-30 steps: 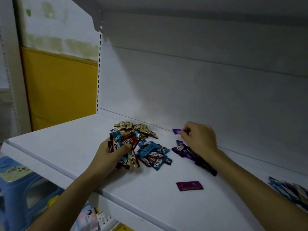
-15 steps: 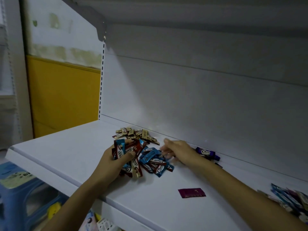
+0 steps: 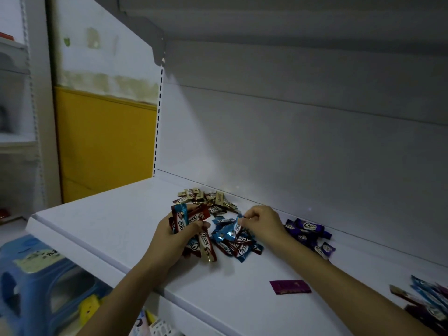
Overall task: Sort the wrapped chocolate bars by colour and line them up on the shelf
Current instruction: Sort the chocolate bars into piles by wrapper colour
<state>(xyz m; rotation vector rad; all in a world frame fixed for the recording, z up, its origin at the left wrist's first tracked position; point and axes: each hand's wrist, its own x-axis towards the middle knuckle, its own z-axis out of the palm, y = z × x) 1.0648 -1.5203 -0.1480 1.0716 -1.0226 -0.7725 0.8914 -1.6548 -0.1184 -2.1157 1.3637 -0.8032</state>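
Left hand (image 3: 178,235) gripped a fan of red and blue bars (image 3: 186,218), palm hiding their lower ends. Right hand (image 3: 263,225) pinched a blue bar (image 3: 229,230) atop the mixed pile (image 3: 240,248) on the shelf (image 3: 109,226); fingertips mostly hidden. Gold pile (image 3: 206,198) lay by the back wall. Purple pile (image 3: 308,232) sat partly behind the right wrist. One magenta bar (image 3: 290,286) lay apart, print unreadable. A heap (image 3: 429,301) at the right edge was cut off, colours dim.

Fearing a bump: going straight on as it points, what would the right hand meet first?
Pinching a blue bar, the right hand points left: probably the bundle of bars in the left hand.
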